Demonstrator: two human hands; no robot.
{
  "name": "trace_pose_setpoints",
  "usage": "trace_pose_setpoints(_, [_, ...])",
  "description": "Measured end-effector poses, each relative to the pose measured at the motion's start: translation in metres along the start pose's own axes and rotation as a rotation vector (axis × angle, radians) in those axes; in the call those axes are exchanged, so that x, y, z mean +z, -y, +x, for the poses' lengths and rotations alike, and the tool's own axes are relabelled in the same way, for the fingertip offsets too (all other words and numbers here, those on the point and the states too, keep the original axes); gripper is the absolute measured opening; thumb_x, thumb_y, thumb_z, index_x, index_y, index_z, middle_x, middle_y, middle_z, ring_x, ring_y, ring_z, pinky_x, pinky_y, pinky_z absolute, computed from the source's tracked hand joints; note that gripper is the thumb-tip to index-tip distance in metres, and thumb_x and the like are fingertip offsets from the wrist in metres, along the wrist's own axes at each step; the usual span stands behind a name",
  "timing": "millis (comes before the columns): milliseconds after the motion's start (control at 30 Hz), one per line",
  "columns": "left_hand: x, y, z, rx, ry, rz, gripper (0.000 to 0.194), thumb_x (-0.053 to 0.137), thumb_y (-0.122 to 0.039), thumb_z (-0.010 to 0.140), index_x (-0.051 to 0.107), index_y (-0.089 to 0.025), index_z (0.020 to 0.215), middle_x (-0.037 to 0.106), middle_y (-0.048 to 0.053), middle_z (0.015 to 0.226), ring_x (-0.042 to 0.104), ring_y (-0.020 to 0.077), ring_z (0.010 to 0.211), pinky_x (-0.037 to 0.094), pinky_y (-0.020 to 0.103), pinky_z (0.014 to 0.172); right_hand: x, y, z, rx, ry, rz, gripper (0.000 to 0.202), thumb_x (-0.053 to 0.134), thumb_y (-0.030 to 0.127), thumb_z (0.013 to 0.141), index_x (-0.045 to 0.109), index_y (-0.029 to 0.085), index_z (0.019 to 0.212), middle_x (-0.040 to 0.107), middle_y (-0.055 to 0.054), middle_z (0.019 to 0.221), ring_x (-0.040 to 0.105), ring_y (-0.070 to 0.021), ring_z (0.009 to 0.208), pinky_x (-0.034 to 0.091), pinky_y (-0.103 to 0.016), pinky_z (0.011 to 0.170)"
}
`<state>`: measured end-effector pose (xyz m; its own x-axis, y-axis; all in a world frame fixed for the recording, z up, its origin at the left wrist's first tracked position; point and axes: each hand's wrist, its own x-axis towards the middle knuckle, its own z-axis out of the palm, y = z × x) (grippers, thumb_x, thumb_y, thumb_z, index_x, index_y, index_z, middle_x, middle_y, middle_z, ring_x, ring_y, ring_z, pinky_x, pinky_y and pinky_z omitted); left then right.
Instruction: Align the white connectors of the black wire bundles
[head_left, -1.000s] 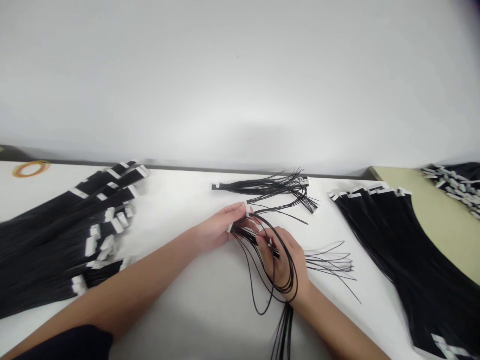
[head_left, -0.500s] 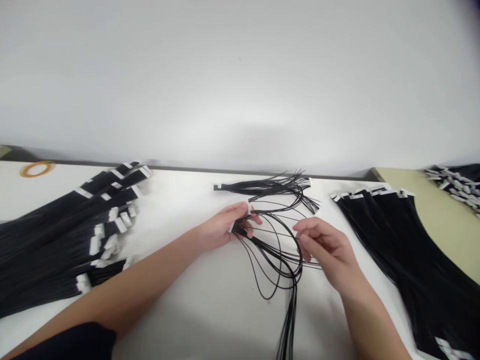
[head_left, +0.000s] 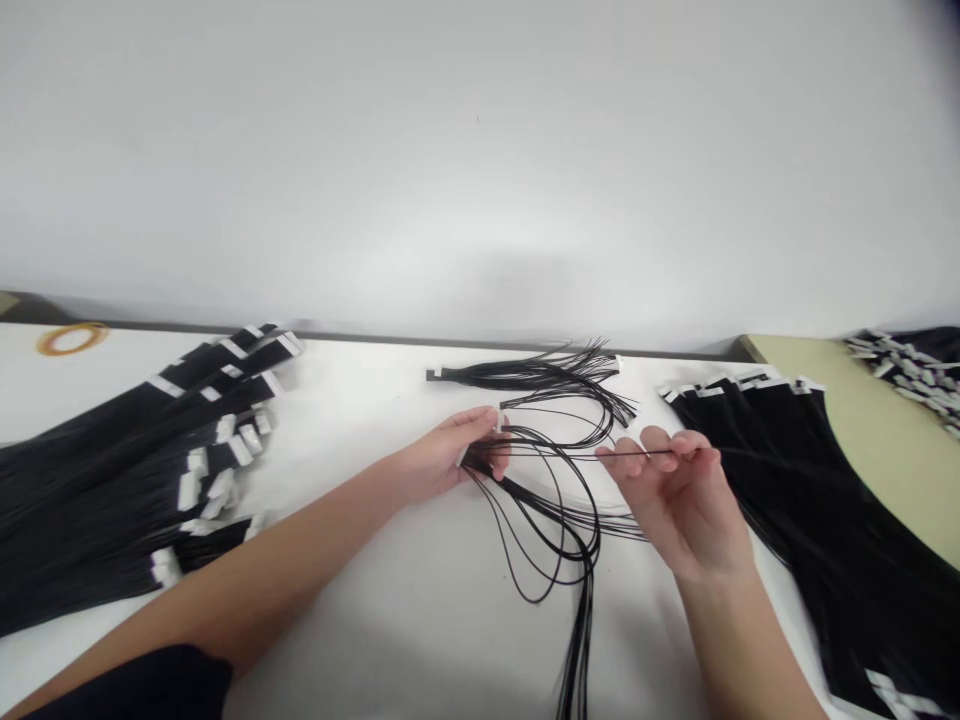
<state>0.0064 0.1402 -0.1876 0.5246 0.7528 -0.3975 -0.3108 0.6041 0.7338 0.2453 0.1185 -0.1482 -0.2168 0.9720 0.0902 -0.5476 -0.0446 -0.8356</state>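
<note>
In the head view, my left hand (head_left: 466, 446) is closed on the connector end of a wire harness (head_left: 551, 510), with white plastic showing at the fingers. Black wires loop out to the right and hang down toward the bottom edge. My right hand (head_left: 679, 490), palm turned up, pinches a single black wire (head_left: 634, 455) stretched from the left hand's connector and running past the fingertips. Beyond both hands lies another bundle of black wires (head_left: 517, 373), with connectors at its ends. How the wires sit inside the left hand's connector is hidden by the fingers.
Black cables with white connectors (head_left: 112, 460) cover the table's left side. A stack of similar cables (head_left: 795, 480) lies on the right, and more connectors (head_left: 911, 370) rest on a yellowish surface (head_left: 832, 390). An orange ring-shaped coil (head_left: 73, 339) sits far left, before a white wall (head_left: 480, 180).
My right hand has turned palm up and moved slightly right, drawing one wire out straight. The left hand stays in place on the harness.
</note>
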Motion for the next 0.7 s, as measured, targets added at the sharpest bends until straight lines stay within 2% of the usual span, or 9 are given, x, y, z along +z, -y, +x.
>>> trace_pose_setpoints(100, [0.001, 0.0, 0.0, 0.0, 0.022, 0.014, 0.03, 0.05, -0.048, 0.085, 0.051, -0.018, 0.086, 0.055, -0.001, 0.063, 0.056, 0.0124, 0.059, 0.039, 0.026, 0.062, 0.002, -0.006, 0.003, -0.042, -0.074, 0.044, 0.016, 0.067, 0.045, 0.078, 0.067, 0.029, 0.074, 0.051, 0.005, 0.07, 0.058, -0.0095, 0.074, 0.047, -0.037, 0.095])
trace_pose_setpoints(267, [0.002, -0.001, -0.002, -0.018, 0.052, 0.033, 0.032, 0.048, -0.05, 0.085, 0.05, -0.018, 0.084, 0.05, -0.003, 0.057, 0.057, 0.014, 0.06, 0.036, 0.026, 0.061, 0.0, -0.011, 0.007, -0.077, -0.152, 0.097, 0.016, 0.069, 0.048, 0.074, 0.068, 0.032, 0.071, 0.049, 0.005, 0.074, 0.058, -0.0077, 0.075, 0.049, -0.034, 0.094])
trace_pose_setpoints(333, [0.002, -0.001, -0.002, -0.035, 0.046, 0.031, 0.032, 0.049, -0.05, 0.085, 0.05, -0.018, 0.085, 0.048, -0.003, 0.057, 0.056, 0.0142, 0.06, 0.037, 0.027, 0.063, 0.0, -0.011, 0.006, -0.08, -0.156, 0.11, 0.017, 0.07, 0.049, 0.073, 0.068, 0.033, 0.07, 0.048, 0.006, 0.074, 0.055, -0.005, 0.067, 0.05, -0.032, 0.091])
trace_pose_setpoints(433, [0.002, -0.001, -0.002, -0.055, 0.041, 0.016, 0.033, 0.05, -0.051, 0.084, 0.05, -0.018, 0.086, 0.045, -0.004, 0.057, 0.054, 0.0134, 0.058, 0.037, 0.028, 0.063, 0.002, -0.01, 0.005, -0.073, -0.113, 0.087, 0.014, 0.067, 0.049, 0.076, 0.07, 0.035, 0.076, 0.032, 0.008, 0.058, 0.036, -0.0026, 0.046, 0.054, -0.026, 0.072])
trace_pose_setpoints(533, [0.002, -0.001, -0.002, -0.046, 0.044, -0.006, 0.032, 0.052, -0.049, 0.083, 0.05, -0.018, 0.085, 0.043, -0.005, 0.058, 0.052, 0.0119, 0.055, 0.037, 0.027, 0.062, 0.001, -0.011, 0.004, -0.097, -0.068, -0.041, 0.013, 0.063, 0.043, 0.083, 0.07, 0.034, 0.087, 0.017, 0.008, 0.053, 0.023, -0.0051, 0.043, 0.042, -0.021, 0.048])
trace_pose_setpoints(600, [0.002, -0.002, -0.002, -0.039, 0.056, -0.006, 0.031, 0.051, -0.049, 0.084, 0.05, -0.018, 0.084, 0.042, -0.004, 0.058, 0.052, 0.0119, 0.056, 0.037, 0.026, 0.061, -0.001, -0.012, 0.002, -0.138, -0.043, -0.195, 0.014, 0.061, 0.035, 0.085, 0.071, 0.03, 0.094, 0.02, 0.008, 0.05, 0.026, -0.0061, 0.044, 0.036, -0.022, 0.045])
trace_pose_setpoints(700, [0.003, -0.001, -0.002, -0.025, 0.094, -0.001, 0.03, 0.048, -0.048, 0.086, 0.05, -0.018, 0.084, 0.04, -0.005, 0.058, 0.051, 0.0116, 0.056, 0.037, 0.026, 0.061, -0.003, -0.015, -0.002, -0.204, -0.016, -0.464, 0.016, 0.063, 0.024, 0.083, 0.072, 0.027, 0.095, 0.042, 0.003, 0.05, 0.039, -0.009, 0.048, 0.034, -0.025, 0.047])
